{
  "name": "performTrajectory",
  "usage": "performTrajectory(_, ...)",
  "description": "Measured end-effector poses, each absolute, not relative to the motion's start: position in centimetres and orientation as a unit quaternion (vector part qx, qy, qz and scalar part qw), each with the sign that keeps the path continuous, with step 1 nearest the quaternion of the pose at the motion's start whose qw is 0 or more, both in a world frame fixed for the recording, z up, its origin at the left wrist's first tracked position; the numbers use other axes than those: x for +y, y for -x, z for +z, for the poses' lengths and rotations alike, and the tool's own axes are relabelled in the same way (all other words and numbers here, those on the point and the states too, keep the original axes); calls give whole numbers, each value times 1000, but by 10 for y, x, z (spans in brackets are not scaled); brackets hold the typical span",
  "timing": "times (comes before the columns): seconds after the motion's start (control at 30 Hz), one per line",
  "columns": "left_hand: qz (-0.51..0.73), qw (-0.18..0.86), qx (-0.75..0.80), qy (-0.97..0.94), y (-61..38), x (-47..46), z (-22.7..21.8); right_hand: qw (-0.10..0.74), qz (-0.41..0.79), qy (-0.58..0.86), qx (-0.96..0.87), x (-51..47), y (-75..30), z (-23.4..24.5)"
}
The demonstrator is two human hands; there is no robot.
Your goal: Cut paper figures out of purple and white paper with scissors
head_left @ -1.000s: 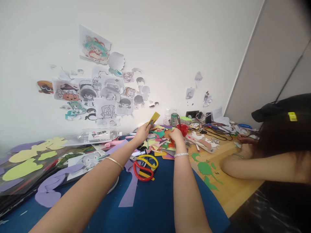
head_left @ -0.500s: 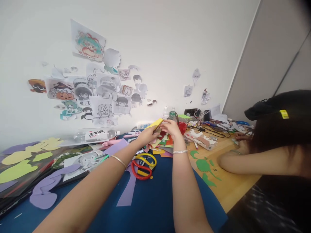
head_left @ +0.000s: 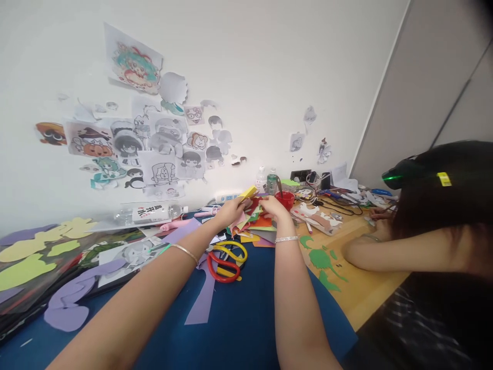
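Pinching a yellow paper piece [head_left: 247, 193], the left hand [head_left: 230, 211] holds it raised above the pile of coloured scraps [head_left: 259, 225] near the red cup [head_left: 285, 200]. The right hand [head_left: 274, 208] touches the pile just beside; its grip cannot be determined

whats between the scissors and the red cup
Head view: a pile of coloured paper scraps lies between the scissors and the red cup, under the left hand, which holds a yellow piece, and the right hand.
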State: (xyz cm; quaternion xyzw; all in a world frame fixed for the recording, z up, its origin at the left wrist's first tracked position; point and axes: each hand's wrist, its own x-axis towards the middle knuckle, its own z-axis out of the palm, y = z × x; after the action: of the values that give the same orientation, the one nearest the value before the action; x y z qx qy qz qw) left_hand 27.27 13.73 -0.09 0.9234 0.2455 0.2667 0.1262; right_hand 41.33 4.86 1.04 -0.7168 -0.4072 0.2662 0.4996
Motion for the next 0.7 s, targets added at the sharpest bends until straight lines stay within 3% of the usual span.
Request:
performTrajectory(0.17,257,135,213,-933,-273,128,0,555,306,647,-423,48,-398,27)
performTrajectory(0.37,294,128,242,-916,-277,140,0,559,295,640,-436,41,-397,36)
performTrajectory(0.5,311,124,272,-902,-276,153,6,512,227,717,-416,40,-411,30)
performTrajectory(0.7,342,134,301,-880,-270,162,19,369,168,855,-323,47,-444,11)
